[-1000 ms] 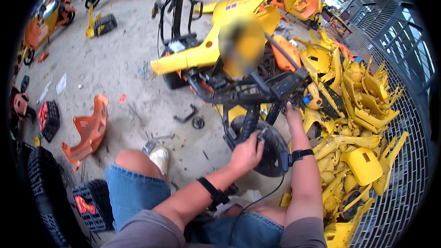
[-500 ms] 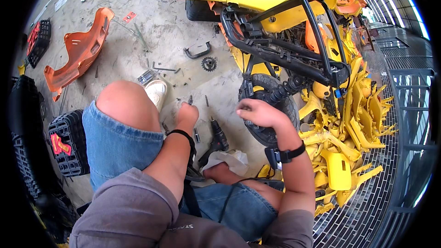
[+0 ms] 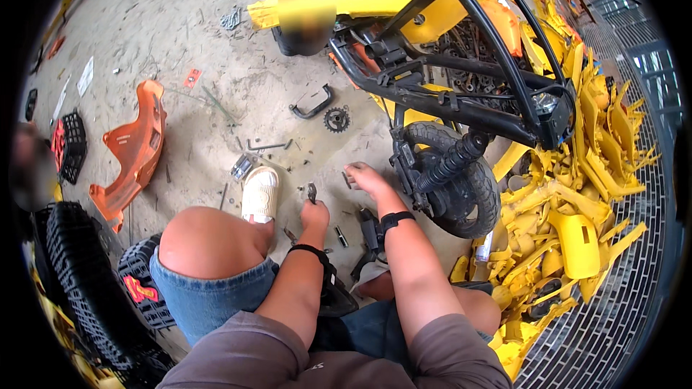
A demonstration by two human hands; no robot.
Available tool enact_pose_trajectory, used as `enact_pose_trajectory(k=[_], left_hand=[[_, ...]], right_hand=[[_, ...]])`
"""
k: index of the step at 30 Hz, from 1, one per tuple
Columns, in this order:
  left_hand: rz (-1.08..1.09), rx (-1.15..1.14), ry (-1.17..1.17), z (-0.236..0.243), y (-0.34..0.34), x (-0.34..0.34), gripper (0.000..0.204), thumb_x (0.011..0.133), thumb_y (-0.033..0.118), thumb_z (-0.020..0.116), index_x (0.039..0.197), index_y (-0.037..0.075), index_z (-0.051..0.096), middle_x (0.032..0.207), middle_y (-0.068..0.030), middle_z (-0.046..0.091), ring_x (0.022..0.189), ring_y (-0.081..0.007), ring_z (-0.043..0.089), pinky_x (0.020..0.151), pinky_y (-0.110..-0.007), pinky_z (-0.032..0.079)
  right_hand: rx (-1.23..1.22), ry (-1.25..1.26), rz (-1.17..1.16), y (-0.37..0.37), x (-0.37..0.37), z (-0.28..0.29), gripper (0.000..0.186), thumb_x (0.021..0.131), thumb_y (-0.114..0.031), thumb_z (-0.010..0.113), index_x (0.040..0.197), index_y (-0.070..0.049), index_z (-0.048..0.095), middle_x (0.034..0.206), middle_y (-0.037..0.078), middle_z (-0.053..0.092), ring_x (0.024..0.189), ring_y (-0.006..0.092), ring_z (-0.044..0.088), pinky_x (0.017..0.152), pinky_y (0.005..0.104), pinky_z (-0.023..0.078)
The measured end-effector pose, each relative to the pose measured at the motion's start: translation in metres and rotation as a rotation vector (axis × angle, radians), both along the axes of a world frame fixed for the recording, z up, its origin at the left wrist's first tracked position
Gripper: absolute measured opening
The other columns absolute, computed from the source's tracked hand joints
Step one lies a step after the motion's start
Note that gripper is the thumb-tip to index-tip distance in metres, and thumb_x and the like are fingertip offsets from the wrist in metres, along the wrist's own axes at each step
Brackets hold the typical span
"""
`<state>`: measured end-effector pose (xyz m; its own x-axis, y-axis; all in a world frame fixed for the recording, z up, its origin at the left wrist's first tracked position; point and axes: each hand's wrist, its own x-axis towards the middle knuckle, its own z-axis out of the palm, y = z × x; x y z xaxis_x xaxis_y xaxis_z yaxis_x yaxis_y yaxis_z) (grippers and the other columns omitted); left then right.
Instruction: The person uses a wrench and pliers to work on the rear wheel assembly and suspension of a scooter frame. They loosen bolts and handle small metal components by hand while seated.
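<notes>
Dusty floor (image 3: pixel 173 43) flanks a wheel (image 3: pixel 479 205). Left of it, the left hand (image 3: pixel 315 214) clutches a protruding tool (image 3: pixel 312 191); the right hand (image 3: pixel 367 178), nearer, has an unclear grip.

The person's left hand (image 3: pixel 315 214) is a fist; ahead and right of its fingers, the right hand (image 3: pixel 366 179) points leftward, fingers bent.

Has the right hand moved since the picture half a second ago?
Yes, the right hand shifted leftward against the black sprocket on the floor: it overlapped the wheel then; now it appears left of the wheel.
</notes>
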<state>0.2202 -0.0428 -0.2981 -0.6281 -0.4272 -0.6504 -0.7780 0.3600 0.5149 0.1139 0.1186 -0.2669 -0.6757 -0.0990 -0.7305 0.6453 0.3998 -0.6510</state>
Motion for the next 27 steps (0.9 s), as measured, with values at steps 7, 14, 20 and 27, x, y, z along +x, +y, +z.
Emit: enact_pose_trajectory(k=[7,14,20,27], left_hand=[[0.214,0.078,0.205,-0.028,0.01,-0.05,0.035,0.093,0.028,0.058,0.096,-0.007,0.064,0.091,-0.0252,0.068,0.085,-0.037,0.066,0.078,-0.046,0.05],[0.122,0.325,0.178,0.018,0.01,-0.114,0.034,0.093,0.027,0.061,0.105,-0.004,0.068,0.094,-0.0126,0.069,0.085,-0.0201,0.064,0.078,-0.037,0.05],[-0.44,-0.258,-0.002,-0.01,0.018,-0.149,0.073,0.096,0.059,0.038,0.115,-0.006,0.064,0.114,-0.0286,0.066,0.114,-0.0425,0.061,0.097,-0.049,0.047],[-0.959,-0.349,0.917,-0.054,0.039,-0.199,0.046,0.088,0.031,0.065,0.126,0.006,0.056,0.122,-0.0139,0.062,0.118,-0.0354,0.055,0.104,-0.043,0.039]], right_hand=[[-0.499,-0.446,-0.077,-0.028,0.043,-0.004,0.07,0.093,-0.066,0.051,0.135,-0.01,0.052,0.114,0.009,0.067,0.1,0.0212,0.066,0.089,0.0384,0.052],[-0.815,-0.49,-0.273,-0.028,0.02,-0.013,0.053,0.096,-0.063,0.051,0.106,-0.011,0.06,0.082,0.001,0.061,0.067,0.0139,0.059,0.061,0.033,0.052],[-0.185,-0.187,0.06,0.008,0.007,-0.022,0.071,0.087,-0.065,0.062,0.115,0.0,0.062,0.091,0.011,0.066,0.078,0.0214,0.063,0.065,0.0358,0.049],[-0.119,-0.167,0.159,0.035,0.024,-0.013,0.054,0.085,-0.052,0.07,0.09,0.002,0.068,0.078,0.009,0.063,0.059,0.0201,0.056,0.054,0.0367,0.045]])
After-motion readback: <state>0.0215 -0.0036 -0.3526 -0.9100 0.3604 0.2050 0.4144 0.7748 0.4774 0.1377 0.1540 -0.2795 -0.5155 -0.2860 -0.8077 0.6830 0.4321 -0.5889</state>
